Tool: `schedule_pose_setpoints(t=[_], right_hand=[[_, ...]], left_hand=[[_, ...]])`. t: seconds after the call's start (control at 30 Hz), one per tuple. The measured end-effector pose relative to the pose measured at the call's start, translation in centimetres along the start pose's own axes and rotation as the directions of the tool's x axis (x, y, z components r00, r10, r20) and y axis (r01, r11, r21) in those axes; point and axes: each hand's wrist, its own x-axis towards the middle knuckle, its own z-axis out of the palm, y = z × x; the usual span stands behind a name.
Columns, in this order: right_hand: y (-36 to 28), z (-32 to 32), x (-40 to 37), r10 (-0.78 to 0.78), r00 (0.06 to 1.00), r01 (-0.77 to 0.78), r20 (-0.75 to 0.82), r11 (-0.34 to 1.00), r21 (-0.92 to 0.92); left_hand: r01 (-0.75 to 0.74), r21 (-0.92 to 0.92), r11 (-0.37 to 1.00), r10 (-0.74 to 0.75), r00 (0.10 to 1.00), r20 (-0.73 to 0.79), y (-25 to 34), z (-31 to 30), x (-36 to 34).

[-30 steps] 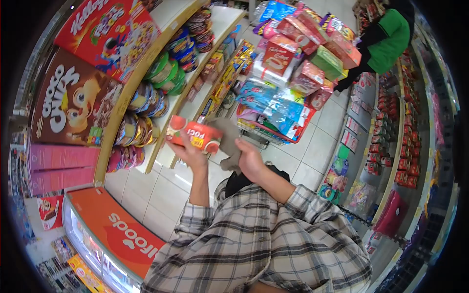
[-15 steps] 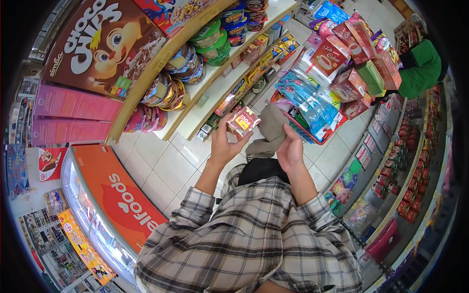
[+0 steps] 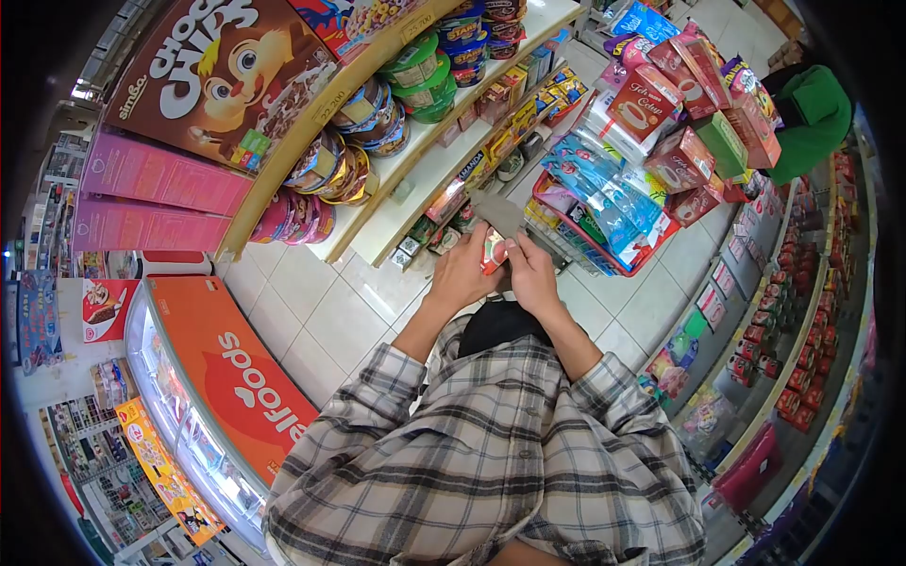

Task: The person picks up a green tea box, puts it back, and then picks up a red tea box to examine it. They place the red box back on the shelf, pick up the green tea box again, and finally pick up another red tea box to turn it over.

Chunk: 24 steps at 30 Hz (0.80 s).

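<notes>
Both my hands meet in front of my waist around a small red box [image 3: 494,251], which is partly covered by fingers. My left hand [image 3: 459,274] is closed around its left side. On the other side my right hand [image 3: 534,275] is closed too, with thumb and fingers at the box's edge. Just beyond the hands shows a grey shape [image 3: 498,211], mostly hidden, that I cannot make out. To the right, a red shopping basket [image 3: 634,269] is heaped with red boxes [image 3: 645,109] and blue packs [image 3: 590,189].
Shelves [image 3: 396,193] on the left carry instant noodle cups [image 3: 415,71] and cereal boxes [image 3: 222,80]. An orange-fronted freezer [image 3: 222,368] stands at lower left. Shelves with red cans [image 3: 797,377] line the right. A green cloth item [image 3: 813,127] is beside the basket. Tiled floor [image 3: 330,321] lies below.
My right hand has come left to the red box, and my fingers now cover most of it. The box has turned, so its printed face no longer shows. The view has shifted slightly.
</notes>
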Motion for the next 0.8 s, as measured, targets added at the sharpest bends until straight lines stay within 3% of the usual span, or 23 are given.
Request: schedule_pose_setpoints(t=[0.2, 0.3, 0.33, 0.43, 0.47, 0.5, 0.57, 0.6, 0.7, 0.8], right_hand=[[0.6, 0.0, 0.4, -0.040, 0.998, 0.045, -0.041, 0.991, 0.125], [1.6, -0.9, 0.5, 0.142, 0.989, -0.146, 0.037, 0.933, 0.330], [0.5, -1.7, 0.4, 0.211, 0.973, -0.229, 0.092, 0.853, 0.470], [-1.0, -4.2, -0.2, 0.138, 0.990, -0.120, 0.000, 0.861, 0.494], [-0.4, -5.2, -0.3, 0.132, 0.991, -0.102, -0.026, 0.867, 0.488], [0.4, -6.5, -0.6, 0.127, 0.991, -0.088, -0.051, 0.872, 0.481], [2.2, -9.3, -1.7, 0.149, 0.986, -0.100, -0.068, 0.876, 0.472], [3.1, -10.7, -2.4, 0.170, 0.983, -0.122, -0.062, 0.875, 0.468], [4.7, -14.3, -5.1, 0.205, 0.976, -0.157, -0.079, 0.900, 0.406], [6.9, -17.5, -8.2, 0.274, 0.959, -0.243, -0.077, 0.929, 0.279]], left_hand=[[0.006, 0.122, 0.993, -0.007, 1.000, 0.011, -0.4, 0.6, 0.5], [0.050, 0.121, 0.991, -0.054, 0.998, 0.032, -2.3, 1.7, 1.0], [0.071, 0.107, 0.992, -0.076, 0.996, 0.044, -3.3, 2.0, 1.2], [0.270, -0.213, 0.939, -0.285, 0.957, -0.044, -6.6, 2.9, 2.2], [0.201, -0.343, 0.917, -0.242, 0.967, -0.080, -10.1, 4.7, 2.9], [0.175, -0.621, 0.764, -0.260, 0.964, -0.049, -10.2, 4.8, 3.1], [0.317, -0.830, 0.458, -0.338, 0.926, 0.167, -10.0, 3.7, 3.4], [0.344, -0.865, 0.364, -0.345, 0.913, 0.218, -11.0, 4.2, 3.8], [0.363, -0.927, -0.090, -0.227, 0.899, 0.374, -9.9, 3.1, 4.7], [0.319, -0.945, -0.074, -0.261, 0.908, 0.327, -9.0, 3.1, 5.6]])
